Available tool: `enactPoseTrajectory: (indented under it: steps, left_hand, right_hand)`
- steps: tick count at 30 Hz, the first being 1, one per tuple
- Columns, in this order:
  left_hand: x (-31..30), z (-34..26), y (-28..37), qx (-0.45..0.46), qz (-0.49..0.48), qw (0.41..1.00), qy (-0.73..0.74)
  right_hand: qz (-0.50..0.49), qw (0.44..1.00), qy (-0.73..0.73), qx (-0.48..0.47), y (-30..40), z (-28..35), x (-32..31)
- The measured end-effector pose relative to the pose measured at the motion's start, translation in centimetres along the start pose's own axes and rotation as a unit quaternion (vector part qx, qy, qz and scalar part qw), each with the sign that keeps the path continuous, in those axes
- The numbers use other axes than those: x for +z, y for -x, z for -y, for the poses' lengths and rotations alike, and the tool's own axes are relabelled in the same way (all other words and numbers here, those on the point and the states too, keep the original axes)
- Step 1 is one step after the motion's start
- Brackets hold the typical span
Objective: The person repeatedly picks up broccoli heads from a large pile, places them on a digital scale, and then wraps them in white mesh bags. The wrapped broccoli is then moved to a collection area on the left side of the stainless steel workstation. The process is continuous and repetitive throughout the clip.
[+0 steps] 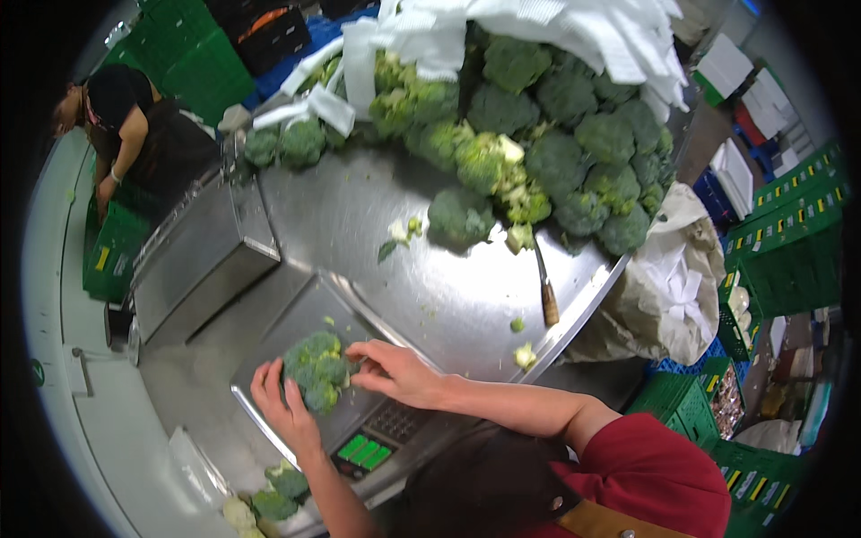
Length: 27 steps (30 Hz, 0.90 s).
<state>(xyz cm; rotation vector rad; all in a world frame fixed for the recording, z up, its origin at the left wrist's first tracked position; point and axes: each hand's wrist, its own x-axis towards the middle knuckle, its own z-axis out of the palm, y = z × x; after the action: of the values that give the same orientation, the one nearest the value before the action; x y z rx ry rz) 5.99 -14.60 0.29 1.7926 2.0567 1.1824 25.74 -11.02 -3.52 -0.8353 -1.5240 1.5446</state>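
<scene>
Green broccoli florets lie on the steel pan of a weighing scale. On their left side, my left hand holds them with its fingers slightly spread. My right hand grips their right edge with bent fingers and thumb. Below the pan, the scale's display glows green beside a dark keypad. A knife with a wooden handle lies on the steel table, up and right of my hands. Its blade tip meets the broccoli heap.
White foam-like strips cover the heap's top. A steel box stands left of the table. More broccoli lies below the scale. Right of the table are a white sack and green crates. Another person bends over a green crate.
</scene>
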Motion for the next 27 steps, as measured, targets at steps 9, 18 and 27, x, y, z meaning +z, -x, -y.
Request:
enactPoseTrajectory:
  steps: [9, 18, 27]
  left_hand:
    - [1.2, -1.7, -0.1, -0.035, 0.021, 0.999, 0.032]
    - [-1.1, -1.4, 2.2, -0.085, -0.085, 0.992, 0.044]
    - [-0.4, -6.3, 0.7, -0.005, -0.072, 0.973, 0.221]
  right_hand:
    - [0.083, 0.993, 0.086, -0.015, -2.9, 0.6, -2.1]
    - [-0.402, 0.685, 0.555, -0.250, -12.0, 13.6, -24.2]
    - [-0.282, 0.474, 0.820, -0.155, -9.7, 18.3, -37.7]
